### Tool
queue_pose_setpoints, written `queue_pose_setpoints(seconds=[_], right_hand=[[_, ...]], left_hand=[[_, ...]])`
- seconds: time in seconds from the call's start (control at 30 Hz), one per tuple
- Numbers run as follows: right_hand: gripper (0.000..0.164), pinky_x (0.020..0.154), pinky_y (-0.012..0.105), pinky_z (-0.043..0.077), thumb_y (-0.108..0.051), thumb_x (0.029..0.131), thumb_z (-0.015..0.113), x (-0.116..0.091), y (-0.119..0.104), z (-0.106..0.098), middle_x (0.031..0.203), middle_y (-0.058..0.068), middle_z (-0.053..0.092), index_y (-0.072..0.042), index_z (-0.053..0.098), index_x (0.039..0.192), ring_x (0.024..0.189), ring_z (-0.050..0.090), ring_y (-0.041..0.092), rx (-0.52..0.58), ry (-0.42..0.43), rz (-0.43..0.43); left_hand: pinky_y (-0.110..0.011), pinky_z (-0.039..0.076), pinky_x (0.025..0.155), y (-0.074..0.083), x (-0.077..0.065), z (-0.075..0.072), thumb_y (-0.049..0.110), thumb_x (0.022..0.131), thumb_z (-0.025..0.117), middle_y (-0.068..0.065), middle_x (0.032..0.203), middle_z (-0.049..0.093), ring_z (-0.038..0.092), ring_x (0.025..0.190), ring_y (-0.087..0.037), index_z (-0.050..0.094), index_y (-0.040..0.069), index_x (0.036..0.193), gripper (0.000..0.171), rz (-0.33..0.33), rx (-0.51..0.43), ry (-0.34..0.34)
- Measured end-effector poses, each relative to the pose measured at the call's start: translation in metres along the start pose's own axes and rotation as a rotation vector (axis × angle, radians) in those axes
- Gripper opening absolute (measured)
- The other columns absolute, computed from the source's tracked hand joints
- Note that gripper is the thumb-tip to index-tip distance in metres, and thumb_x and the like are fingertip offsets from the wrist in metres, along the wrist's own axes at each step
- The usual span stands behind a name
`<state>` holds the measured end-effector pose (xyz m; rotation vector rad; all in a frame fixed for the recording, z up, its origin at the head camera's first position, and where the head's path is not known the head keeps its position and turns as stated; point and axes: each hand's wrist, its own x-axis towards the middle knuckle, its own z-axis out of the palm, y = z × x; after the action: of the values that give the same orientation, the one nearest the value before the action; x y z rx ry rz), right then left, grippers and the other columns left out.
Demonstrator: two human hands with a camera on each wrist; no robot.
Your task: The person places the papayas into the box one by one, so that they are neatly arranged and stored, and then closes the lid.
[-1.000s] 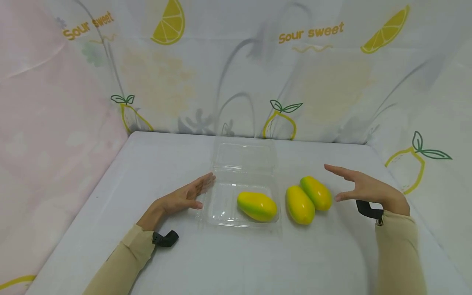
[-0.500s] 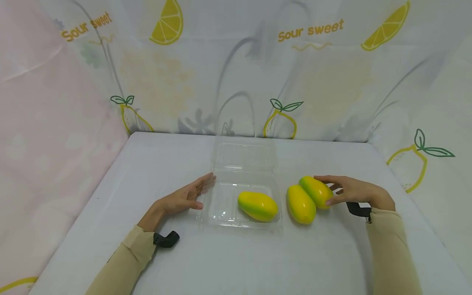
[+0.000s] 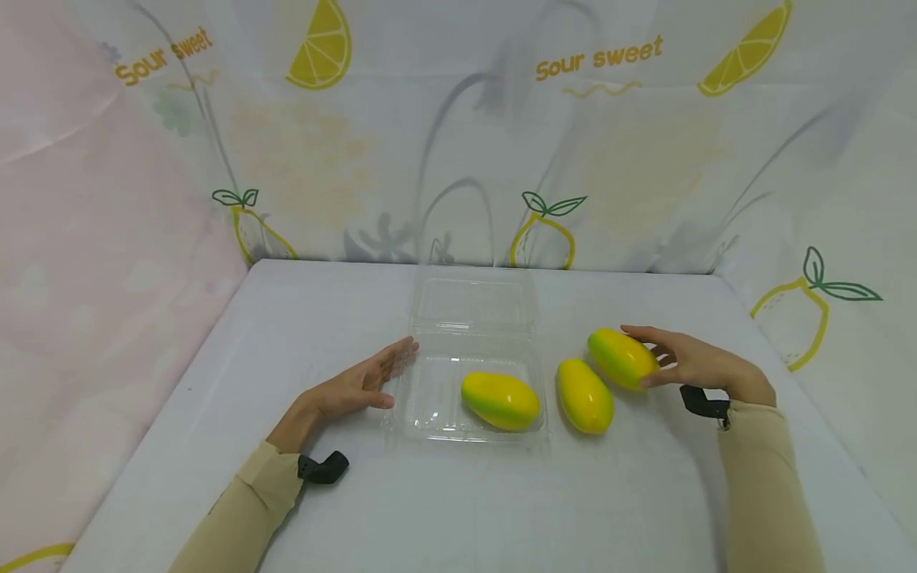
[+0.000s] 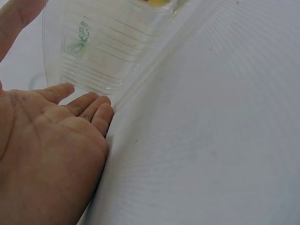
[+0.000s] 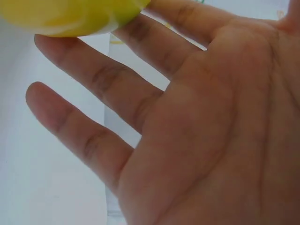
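In the head view my right hand grips a yellow-green toy mango between thumb and fingers, to the right of the clear plastic box. The right wrist view shows the mango's underside against the fingertips. A second mango lies on the table just left of the held one. Inside the box's base rests another mango. My left hand lies at the box's left side with its fingers extended. In the left wrist view those fingers reach the clear plastic wall.
The box's lid stands open behind its base, toward the back of the white table. A patterned cloth hangs along the table's back edge, with more cloth at the sides.
My right hand came leftward to the far-right mango, took hold of it and moved it slightly up and right, apart from its neighbour. My left hand has stayed still.
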<state>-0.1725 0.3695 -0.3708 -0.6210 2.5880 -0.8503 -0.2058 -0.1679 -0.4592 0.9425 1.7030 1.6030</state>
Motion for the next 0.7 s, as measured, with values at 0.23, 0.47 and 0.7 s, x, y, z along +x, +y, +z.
queue_pose_setpoints(seconds=[0.23, 0.47, 0.7], right_hand=[[0.074, 0.089, 0.028, 0.052, -0.022, 0.085, 0.076, -0.002, 0.004, -0.002, 0.147, 0.022, 0.043, -0.004, 0.039, 0.146, 0.118, 0.055, 0.039, -0.020, 0.060, -0.025], [0.074, 0.091, 0.037, 0.052, -0.021, 0.086, 0.076, -0.001, 0.004, -0.002, 0.146, 0.016, 0.047, -0.008, 0.039, 0.148, 0.115, 0.056, 0.019, -0.070, 0.123, -0.060], [0.074, 0.089, 0.038, 0.051, -0.023, 0.087, 0.075, -0.004, -0.006, -0.002, 0.145, 0.008, 0.049, -0.016, 0.038, 0.151, 0.110, 0.049, -0.007, -0.072, 0.151, -0.059]], left_hand=[[-0.009, 0.019, 0.114, -0.001, 0.000, 0.000, 0.000, 0.091, 0.062, -0.016, 0.165, -0.008, -0.009, 0.151, -0.036, -0.005, 0.008, 0.157, 0.095, 0.003, -0.005, -0.003], [-0.009, 0.018, 0.114, 0.000, 0.000, 0.000, -0.001, 0.091, 0.061, -0.016, 0.165, -0.009, -0.009, 0.151, -0.036, -0.004, 0.008, 0.157, 0.093, 0.015, 0.011, -0.002], [-0.010, 0.019, 0.115, -0.002, 0.000, -0.001, 0.001, 0.091, 0.062, -0.016, 0.165, -0.009, -0.009, 0.151, -0.035, -0.005, 0.008, 0.157, 0.095, 0.012, -0.002, -0.006]])
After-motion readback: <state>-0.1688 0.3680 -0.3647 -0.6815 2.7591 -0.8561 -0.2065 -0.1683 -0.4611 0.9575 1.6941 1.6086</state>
